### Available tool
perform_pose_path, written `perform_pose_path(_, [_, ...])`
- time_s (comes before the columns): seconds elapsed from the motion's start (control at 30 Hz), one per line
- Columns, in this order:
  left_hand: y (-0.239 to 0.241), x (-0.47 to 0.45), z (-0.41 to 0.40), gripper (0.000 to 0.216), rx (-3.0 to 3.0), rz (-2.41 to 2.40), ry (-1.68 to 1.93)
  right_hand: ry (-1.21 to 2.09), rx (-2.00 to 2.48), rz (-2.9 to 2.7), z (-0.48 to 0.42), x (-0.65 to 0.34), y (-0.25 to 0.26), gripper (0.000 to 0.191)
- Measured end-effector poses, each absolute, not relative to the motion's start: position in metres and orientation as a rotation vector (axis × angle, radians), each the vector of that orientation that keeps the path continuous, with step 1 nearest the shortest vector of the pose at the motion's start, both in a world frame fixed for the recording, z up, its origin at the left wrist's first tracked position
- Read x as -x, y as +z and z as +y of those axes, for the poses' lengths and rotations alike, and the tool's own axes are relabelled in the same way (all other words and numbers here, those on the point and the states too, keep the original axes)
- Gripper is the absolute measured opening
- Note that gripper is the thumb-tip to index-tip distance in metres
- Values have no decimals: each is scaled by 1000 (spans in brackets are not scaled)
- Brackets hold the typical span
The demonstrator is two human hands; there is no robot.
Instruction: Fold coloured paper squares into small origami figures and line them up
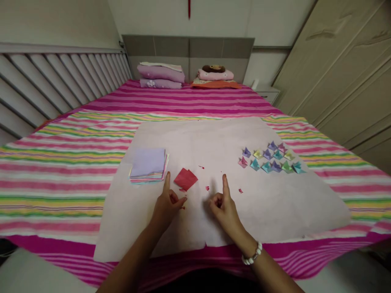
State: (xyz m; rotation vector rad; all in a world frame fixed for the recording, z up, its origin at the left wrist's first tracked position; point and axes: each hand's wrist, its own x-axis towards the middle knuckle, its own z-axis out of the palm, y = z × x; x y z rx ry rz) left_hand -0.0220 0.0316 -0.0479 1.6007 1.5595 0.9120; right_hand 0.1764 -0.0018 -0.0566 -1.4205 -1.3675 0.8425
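My left hand (167,204) hovers over a large pale sheet (275,203) on the bed, index finger pointing up and the other fingers curled in; nothing shows in it. Just beyond its fingertips lies a folded red paper (185,178). My right hand (222,204), with a white bead bracelet at the wrist, mirrors the left: index finger raised, remaining fingers curled, nothing seen inside. Small red paper scraps (207,188) lie between and around both hands.
A stack of coloured paper squares (148,165) sits left of the red paper. Several small folded paper shapes (271,160) in mixed colours are grouped at the right. The striped bedspread (61,162) extends to pillows (161,75) at the headboard; a wardrobe (351,73) stands on the right.
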Motion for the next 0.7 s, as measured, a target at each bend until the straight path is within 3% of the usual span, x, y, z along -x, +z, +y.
perform_pose_path(0.33, [-55,27,31,104,-1523,1484,889,943,1414,-1362,-22,-170,-69,93])
perform_pose_path(0.43, [-53,33,25,98,-1549,1463,925,1005,1379,-1320,-38,-172,-76,84])
perform_pose_path(0.5, [-53,39,15,87,-1588,1414,929,1140,1351,-1362,-53,-178,-80,64])
perform_pose_path(0.6, [-61,53,-15,50,-1529,1252,692,1312,1369,-1488,-83,-198,-91,25])
perform_pose_path(0.7, [-77,73,-57,22,-1384,1209,390,1371,1501,-1629,-118,-223,-104,18])
